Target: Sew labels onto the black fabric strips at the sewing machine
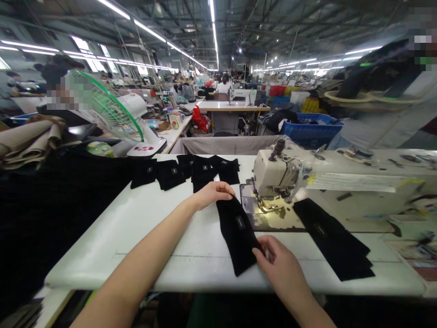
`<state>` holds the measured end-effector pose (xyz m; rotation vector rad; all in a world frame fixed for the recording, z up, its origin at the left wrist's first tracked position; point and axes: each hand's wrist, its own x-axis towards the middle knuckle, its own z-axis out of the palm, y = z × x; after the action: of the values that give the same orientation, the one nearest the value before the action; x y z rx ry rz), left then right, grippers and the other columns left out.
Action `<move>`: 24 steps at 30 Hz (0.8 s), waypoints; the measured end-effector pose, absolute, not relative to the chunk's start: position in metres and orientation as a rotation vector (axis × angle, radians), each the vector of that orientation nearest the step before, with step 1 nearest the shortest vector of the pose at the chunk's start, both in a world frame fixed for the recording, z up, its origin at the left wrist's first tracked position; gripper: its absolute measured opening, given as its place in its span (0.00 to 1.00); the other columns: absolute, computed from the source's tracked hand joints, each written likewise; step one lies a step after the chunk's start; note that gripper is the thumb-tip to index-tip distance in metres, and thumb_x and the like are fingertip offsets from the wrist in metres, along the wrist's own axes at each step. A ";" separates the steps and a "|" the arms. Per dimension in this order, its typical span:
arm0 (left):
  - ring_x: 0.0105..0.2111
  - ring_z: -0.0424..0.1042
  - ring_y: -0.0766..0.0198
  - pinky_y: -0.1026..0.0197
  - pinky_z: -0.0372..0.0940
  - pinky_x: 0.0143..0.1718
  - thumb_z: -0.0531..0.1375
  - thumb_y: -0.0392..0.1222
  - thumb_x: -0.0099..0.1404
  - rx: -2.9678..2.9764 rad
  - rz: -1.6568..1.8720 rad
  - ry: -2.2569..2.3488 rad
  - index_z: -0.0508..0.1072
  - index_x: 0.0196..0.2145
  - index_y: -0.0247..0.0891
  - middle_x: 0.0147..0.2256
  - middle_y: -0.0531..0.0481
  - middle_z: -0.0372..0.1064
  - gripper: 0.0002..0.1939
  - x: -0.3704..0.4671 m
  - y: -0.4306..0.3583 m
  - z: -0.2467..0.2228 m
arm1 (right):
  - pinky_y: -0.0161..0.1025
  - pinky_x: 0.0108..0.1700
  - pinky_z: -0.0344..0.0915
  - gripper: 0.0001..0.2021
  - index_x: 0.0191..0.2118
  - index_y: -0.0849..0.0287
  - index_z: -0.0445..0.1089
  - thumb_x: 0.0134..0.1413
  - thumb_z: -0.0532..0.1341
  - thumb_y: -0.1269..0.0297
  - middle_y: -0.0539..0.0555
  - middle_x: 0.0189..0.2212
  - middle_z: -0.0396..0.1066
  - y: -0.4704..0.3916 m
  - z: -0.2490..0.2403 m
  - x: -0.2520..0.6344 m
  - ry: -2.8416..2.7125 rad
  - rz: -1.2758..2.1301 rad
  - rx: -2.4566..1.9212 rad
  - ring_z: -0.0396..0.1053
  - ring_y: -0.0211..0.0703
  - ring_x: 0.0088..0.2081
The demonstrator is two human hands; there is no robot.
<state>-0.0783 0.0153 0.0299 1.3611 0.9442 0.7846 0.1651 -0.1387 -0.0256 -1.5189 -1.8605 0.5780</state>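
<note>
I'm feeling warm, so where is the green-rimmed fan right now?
In the head view, the fan is on the left, just beyond the white table, behind the leftmost black fabric pieces lying there.

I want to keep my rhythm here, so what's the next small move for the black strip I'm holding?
I'd probably ease the black strip slightly right, toward the presser foot. Your left hand holds its top end, your right hand its lower right edge, and no fabric shows under the foot.
</note>
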 end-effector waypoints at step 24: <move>0.37 0.76 0.62 0.58 0.68 0.46 0.77 0.45 0.46 1.244 0.965 0.778 0.78 0.30 0.33 0.34 0.46 0.77 0.18 -0.086 -0.006 0.026 | 0.33 0.32 0.70 0.24 0.51 0.56 0.72 0.54 0.50 0.80 0.56 0.39 0.74 -0.161 -0.033 0.167 -2.056 0.102 -0.976 0.75 0.40 0.31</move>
<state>-0.0860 -0.0064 0.0261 1.2443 0.7781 0.9655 0.1672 -0.1614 -0.0330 -0.9764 -2.0559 0.1019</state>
